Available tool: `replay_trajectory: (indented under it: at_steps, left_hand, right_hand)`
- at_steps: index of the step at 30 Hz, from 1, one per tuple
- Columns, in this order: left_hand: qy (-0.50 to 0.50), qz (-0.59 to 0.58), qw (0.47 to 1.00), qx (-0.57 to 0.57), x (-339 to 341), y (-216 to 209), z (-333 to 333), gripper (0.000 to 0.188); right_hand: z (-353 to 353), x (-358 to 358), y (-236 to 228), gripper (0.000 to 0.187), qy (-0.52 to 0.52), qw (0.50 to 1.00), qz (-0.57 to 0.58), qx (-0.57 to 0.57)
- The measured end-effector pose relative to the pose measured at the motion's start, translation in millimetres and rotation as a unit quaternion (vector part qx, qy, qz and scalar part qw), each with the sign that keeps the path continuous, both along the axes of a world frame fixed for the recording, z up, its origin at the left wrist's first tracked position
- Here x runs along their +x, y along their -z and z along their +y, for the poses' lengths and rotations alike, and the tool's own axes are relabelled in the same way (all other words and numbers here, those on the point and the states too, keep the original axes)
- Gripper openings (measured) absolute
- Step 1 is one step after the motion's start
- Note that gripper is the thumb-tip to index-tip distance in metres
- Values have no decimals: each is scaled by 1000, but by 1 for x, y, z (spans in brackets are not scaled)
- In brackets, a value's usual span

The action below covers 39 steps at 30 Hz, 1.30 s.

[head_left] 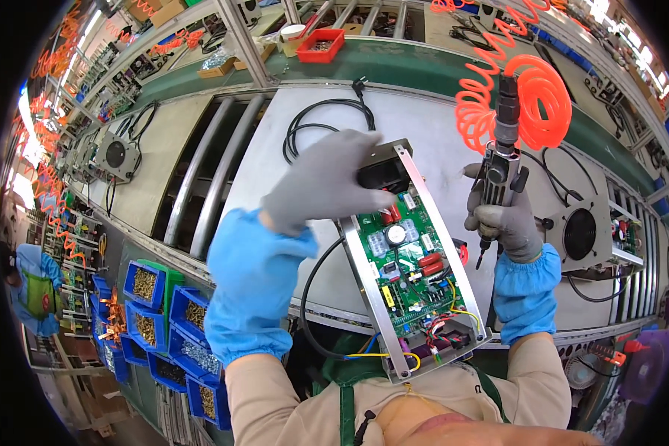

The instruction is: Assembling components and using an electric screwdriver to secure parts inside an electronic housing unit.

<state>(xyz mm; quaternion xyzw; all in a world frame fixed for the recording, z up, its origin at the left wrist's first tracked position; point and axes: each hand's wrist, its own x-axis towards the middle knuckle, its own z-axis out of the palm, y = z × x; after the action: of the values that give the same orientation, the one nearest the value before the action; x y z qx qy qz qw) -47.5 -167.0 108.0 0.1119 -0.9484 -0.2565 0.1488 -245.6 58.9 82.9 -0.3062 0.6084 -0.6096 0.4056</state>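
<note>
An open metal chassis (364, 276) lies at a slant before me, its near end close to my body. Inside sits a green circuit board (416, 253) with red and white parts; bundled wires (446, 331) fill the near end. My left hand (323, 182), grey-gloved and slightly blurred, is over the chassis's far left corner, thumb and fingers spread apart; whether it touches the metal I cannot tell. To the right of the chassis, my right hand (509, 223) is wrapped round a pneumatic screwdriver (502, 167). Its bit (480, 256) points down, beside the right rail.
An orange coiled air hose (543, 100) hangs behind the screwdriver. A black power cable (312, 111) lies on the pale worktop (264, 186). Blue bins of screws (147, 284) stand at lower left. Another chassis with a fan (581, 234) sits at right; metal rollers (215, 171) lie left.
</note>
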Motion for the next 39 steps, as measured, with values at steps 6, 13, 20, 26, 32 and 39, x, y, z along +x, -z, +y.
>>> replay_trajectory:
  at_steps: [6,13,20,26,32,39]
  left_hand:
    - [-45,-65,988,-130,-48,0,22,66]
    - [-32,16,987,-159,-43,12,16,55]
    - [-113,119,969,-183,-19,26,46,52]
    - [-178,293,910,235,124,62,79,25]
    - [-534,336,744,221,275,107,102,22]
    - [-567,-27,822,52,321,163,143,22]
  right_hand:
    - [9,4,-1,67,35,999,-5,-22]
    - [8,5,6,59,78,992,24,-92]
    - [6,13,71,53,173,970,113,-132]
    - [57,47,101,44,162,960,137,-180]
    - [61,35,106,39,143,969,74,-186]
    - [39,8,103,35,142,968,1,-206]
